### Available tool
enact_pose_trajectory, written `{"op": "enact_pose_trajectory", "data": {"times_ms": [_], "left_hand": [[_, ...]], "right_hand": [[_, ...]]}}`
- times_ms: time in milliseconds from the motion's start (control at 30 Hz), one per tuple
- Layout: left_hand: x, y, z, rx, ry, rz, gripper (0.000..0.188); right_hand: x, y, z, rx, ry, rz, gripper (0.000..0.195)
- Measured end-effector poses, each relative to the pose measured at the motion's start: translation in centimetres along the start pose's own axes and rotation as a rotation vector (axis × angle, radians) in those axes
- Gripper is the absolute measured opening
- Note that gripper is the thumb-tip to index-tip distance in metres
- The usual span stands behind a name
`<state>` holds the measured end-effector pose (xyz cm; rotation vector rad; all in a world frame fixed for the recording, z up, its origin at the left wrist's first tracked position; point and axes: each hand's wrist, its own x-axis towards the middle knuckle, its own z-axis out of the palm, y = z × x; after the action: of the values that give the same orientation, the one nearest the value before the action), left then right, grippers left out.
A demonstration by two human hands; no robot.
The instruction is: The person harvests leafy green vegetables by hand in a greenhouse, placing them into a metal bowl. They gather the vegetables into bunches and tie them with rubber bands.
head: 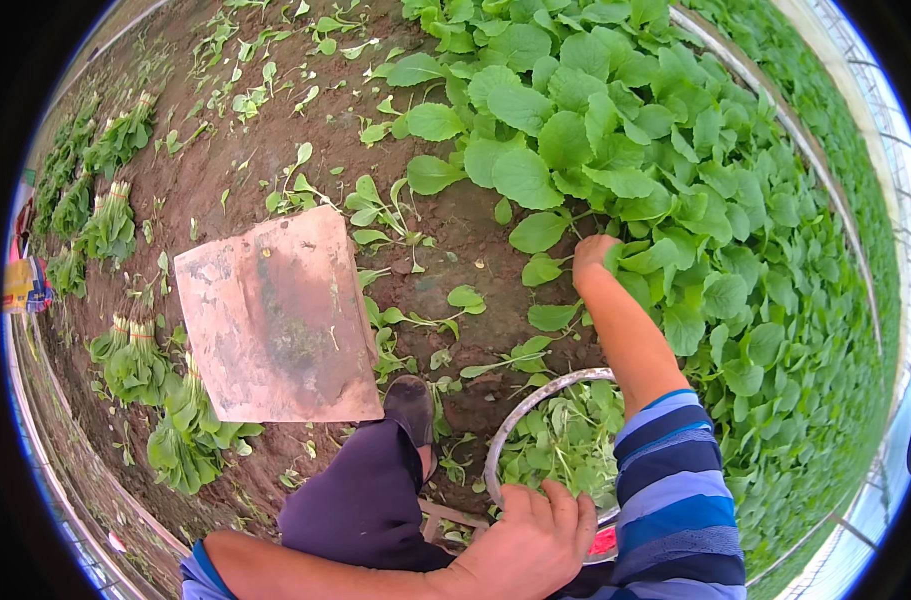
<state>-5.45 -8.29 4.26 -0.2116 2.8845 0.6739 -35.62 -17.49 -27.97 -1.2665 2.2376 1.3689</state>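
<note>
My right hand reaches down among the stems at the edge of a dense bed of leafy green seedlings. Leaves cover its fingers, so their grip is hidden. Across the near rim of a round basin lies my left hand, back upward, fingers slightly bent and apart. Nothing shows in it, though its palm is out of sight. Loose picked greens fill the basin, which stands between my left hand and right forearm.
A worn, pinkish board lies left of my shoe. Tied bunches of greens rest on the soil farther left, near a yellow and blue package. Scattered plants dot the brown soil. A pale pipe crosses the bed.
</note>
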Motion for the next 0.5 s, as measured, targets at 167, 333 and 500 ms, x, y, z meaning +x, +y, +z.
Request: {"op": "enact_pose_trajectory", "data": {"times_ms": [167, 333, 500], "left_hand": [[-0.4, -1.4, -1.5, 0.071, 0.050, 0.182, 0.040], [-0.1, -0.8, 0.8, 0.160, 0.085, 0.099, 0.031], [-0.6, -1.6, 0.7, 0.060, 0.158, 0.028, 0.016]], "right_hand": [[-4.9, -0.3, -3.1, 0.180, 0.211, -0.094, 0.027], [-10.9, -0.8, -2.5, 0.637, 0.416, -0.223, 0.017], [-21.6, 2.2, -5.2, 1.187, 0.780, -0.382, 0.025]]}}
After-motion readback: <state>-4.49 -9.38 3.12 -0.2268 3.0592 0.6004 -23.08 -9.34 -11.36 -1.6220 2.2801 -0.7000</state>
